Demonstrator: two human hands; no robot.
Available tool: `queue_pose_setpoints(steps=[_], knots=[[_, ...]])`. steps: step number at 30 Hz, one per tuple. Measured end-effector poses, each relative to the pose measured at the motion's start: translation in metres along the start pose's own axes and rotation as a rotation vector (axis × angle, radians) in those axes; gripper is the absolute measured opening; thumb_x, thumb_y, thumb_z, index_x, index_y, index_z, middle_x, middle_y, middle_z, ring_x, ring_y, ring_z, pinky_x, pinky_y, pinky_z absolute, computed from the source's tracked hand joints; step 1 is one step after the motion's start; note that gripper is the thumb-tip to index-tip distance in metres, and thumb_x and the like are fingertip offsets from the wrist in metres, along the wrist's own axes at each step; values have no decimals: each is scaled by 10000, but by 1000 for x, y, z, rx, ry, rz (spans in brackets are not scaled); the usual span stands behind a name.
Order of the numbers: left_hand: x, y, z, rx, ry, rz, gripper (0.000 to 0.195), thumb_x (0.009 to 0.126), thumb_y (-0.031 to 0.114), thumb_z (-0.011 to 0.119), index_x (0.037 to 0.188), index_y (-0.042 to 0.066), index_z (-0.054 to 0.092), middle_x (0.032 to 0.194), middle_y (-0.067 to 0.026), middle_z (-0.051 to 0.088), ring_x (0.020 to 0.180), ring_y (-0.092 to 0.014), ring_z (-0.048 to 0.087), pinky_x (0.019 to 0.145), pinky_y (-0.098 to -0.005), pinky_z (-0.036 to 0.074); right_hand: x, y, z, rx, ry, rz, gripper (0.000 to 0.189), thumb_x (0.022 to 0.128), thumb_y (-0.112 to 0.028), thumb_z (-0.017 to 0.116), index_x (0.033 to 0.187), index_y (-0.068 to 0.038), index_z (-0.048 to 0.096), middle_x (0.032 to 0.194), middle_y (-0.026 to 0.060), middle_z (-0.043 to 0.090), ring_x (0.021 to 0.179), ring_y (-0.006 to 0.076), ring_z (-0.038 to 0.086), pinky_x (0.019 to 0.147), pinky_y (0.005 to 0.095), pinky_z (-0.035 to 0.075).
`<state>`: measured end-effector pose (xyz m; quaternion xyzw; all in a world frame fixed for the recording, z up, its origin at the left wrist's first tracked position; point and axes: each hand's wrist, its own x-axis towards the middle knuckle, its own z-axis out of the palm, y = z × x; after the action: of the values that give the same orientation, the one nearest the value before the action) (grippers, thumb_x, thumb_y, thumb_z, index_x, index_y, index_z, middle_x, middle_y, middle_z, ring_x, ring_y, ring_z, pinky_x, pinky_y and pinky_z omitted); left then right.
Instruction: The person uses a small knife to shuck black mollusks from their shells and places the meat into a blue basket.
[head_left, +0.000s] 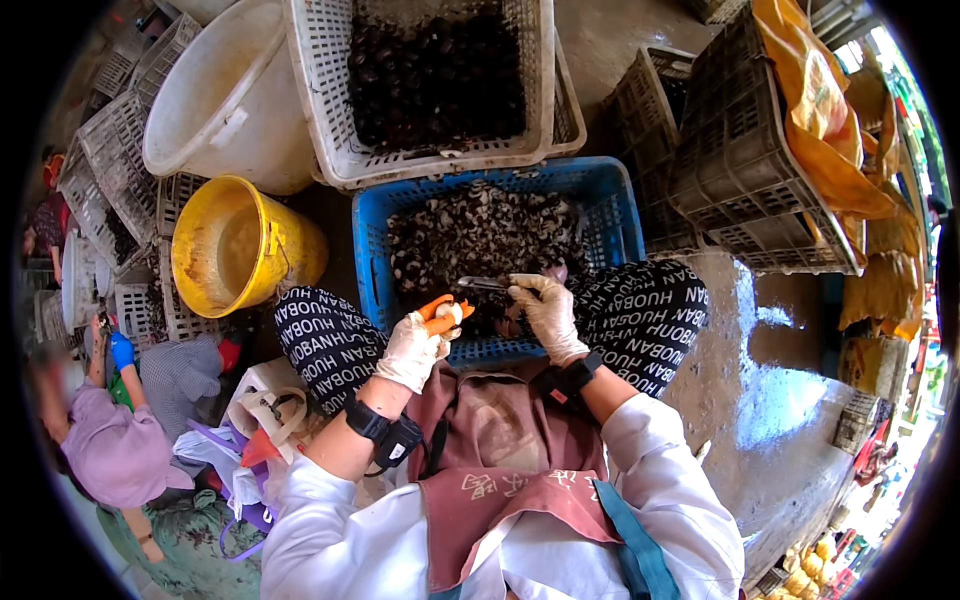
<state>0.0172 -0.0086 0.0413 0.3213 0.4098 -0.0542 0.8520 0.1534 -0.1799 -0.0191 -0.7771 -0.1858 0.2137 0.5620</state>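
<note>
My left hand (420, 341), in a whitish glove with orange fingertip covers, pinches a small pale piece (448, 311), perhaps shellfish or snail meat. Close by on the right, my gloved right hand (549, 311) grips a small metal tool (482, 283), its tip pointing left toward the left hand. Both hands are over the near part of a blue plastic crate (628, 202) between my knees. Dark and whitish pieces, which look like shells, cover its bottom. Beyond it, a white plastic crate (322, 142) holds many dark, rounded shells (439, 82).
A yellow bucket (292, 240) and a large white tub (225, 127) stand to the left. Stacked dark crates (739, 142) with orange sacking (817, 112) rise at the right. Another person (116, 450) sits at the lower left near bags and more crates.
</note>
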Motion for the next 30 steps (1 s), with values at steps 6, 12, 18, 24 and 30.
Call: queue_pose_setpoints(steps=[6, 12, 18, 24, 30], knots=[[-5, -2, 10, 104, -32, 37, 213, 875, 59, 605, 1085, 20, 604, 992, -120, 669, 701, -118, 636, 511, -185, 487, -8, -10, 9, 76, -32, 68, 160, 821, -32, 690, 979, -10, 692, 841, 31, 664, 799, 102, 604, 729, 249, 502], [1, -5, 9, -8, 12, 73, 302, 837, 20, 656, 1112, 16, 530, 1014, -162, 648, 798, -248, 678, 658, -283, 577, -16, -42, 11, 134, -181, -5, 165, 817, -18, 689, 982, -6, 691, 942, 61, 671, 854, 126, 610, 774, 256, 500], [3, -11, 1, -110, -9, 34, 204, 866, 6, 594, 1068, -11, 575, 1012, -182, 645, 813, -277, 681, 664, -289, 595, 0, -2, 0, 110, -50, 178, 182, 849, -35, 660, 1026, 6, 674, 935, 33, 666, 777, 88, 587, 706, 233, 497], [8, -5, -10, -287, -143, -78, 194, 879, 30, 586, 1068, -10, 598, 1024, -184, 648, 825, -264, 664, 643, -298, 594, -5, -18, 7, 74, -70, 100, 176, 820, -61, 691, 990, -11, 692, 916, 78, 690, 833, 129, 632, 771, 263, 506], [7, -2, -19, -421, -227, -125, 319, 927, 69, 513, 1245, 54, 526, 1077, -141, 614, 699, -202, 590, 621, -249, 528, -17, -32, 15, 69, -213, -121, 195, 870, -61, 656, 1051, 9, 648, 869, 15, 641, 771, 81, 575, 708, 210, 481]])
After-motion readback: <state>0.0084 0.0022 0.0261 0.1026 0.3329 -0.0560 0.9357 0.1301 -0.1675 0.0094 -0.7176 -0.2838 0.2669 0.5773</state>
